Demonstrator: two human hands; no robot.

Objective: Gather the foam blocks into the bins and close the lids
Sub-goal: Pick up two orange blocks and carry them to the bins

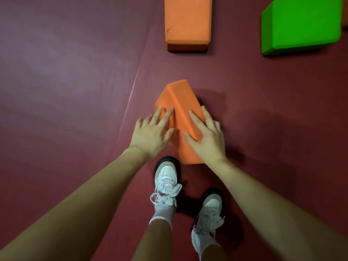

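Observation:
An orange foam block [180, 102] lies tilted on the dark red floor mat just ahead of my feet. My left hand [152, 132] lies against its left face with fingers spread and straight. My right hand [206, 136] is laid over its right upper face, fingers extended, with the outer fingers reaching past the block's right edge. A second orange foam block [187, 21] lies flat farther ahead. A green foam block [301, 25] sits at the upper right. No bin shows in this view.
My two feet in white sneakers [165, 185] stand right behind the near block. A seam in the mat [130, 102] runs diagonally to the left of the block. Open mat stretches to the left and right.

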